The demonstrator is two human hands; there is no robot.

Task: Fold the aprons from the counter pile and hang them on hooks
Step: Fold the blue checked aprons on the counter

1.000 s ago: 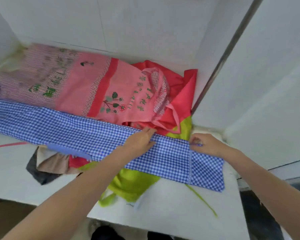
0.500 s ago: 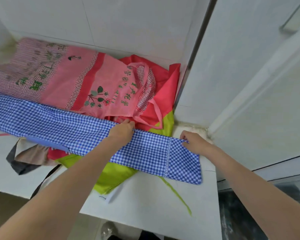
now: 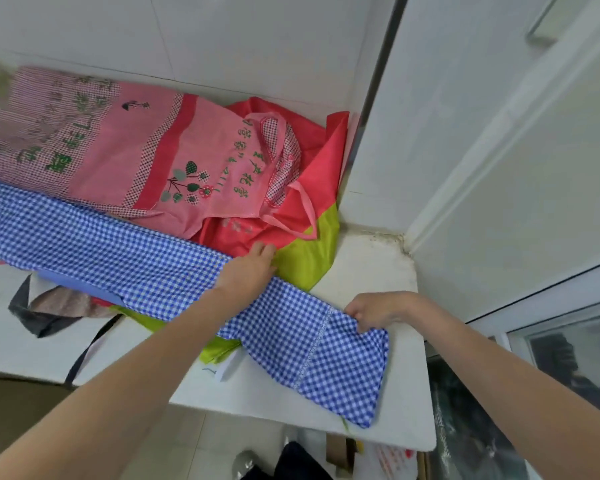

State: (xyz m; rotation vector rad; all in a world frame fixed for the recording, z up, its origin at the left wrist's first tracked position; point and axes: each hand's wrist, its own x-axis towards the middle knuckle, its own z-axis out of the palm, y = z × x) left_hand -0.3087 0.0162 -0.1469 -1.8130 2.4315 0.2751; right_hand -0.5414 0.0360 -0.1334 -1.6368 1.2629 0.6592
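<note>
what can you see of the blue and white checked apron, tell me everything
The blue and white gingham cloth apron lies folded into a long narrow band across the white counter, running from the left edge to the near right, over the lime green cloth and beside the pink printed apron. A stitched seam crosses it near its right end, which is rumpled. The left hand rests on its far edge mid-band; the right hand pinches its right end.
</note>
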